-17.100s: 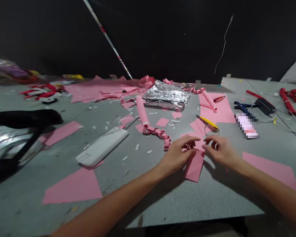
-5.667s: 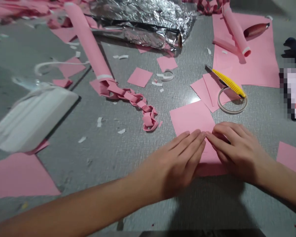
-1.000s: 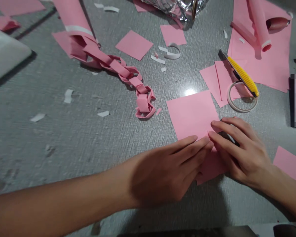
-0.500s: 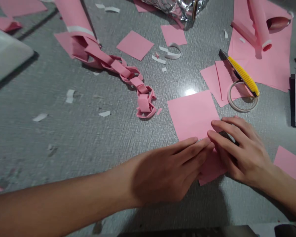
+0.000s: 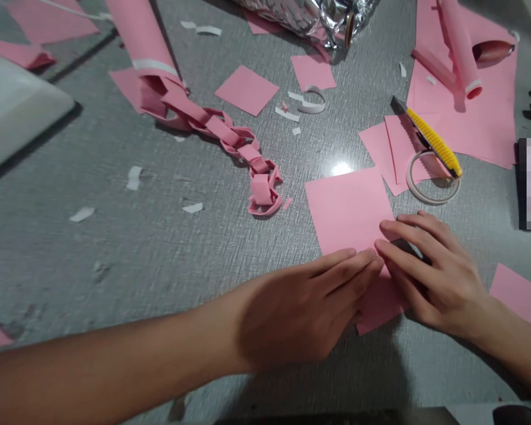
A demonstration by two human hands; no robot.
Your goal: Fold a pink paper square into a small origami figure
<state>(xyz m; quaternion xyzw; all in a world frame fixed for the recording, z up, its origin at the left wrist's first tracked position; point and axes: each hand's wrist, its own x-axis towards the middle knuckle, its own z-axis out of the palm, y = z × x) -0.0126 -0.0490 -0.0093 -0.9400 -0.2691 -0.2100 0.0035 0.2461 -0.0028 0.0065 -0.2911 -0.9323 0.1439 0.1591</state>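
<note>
A pink paper sheet lies under both my hands, and a shaded lower part of pink paper shows between them. My left hand reaches in from the left, its fingers straight, pressed together and closed on the paper at its middle. From the right, my right hand meets it with bent fingers, its fingertips closed on the same paper near the right edge. Both thumbs are largely hidden. Just beyond the right hand lie a white tape ring and a yellow utility knife, partly overlapping.
A pink paper chain stretches from a pink paper tube at upper left. Crumpled foil lies at the back. Pink sheets with rolled paper are at upper right, above a phone. White scraps litter the grey table.
The view has shifted slightly, so the table things sit a little lower. Both hands stay on the pink sheet in nearly the same pose.
</note>
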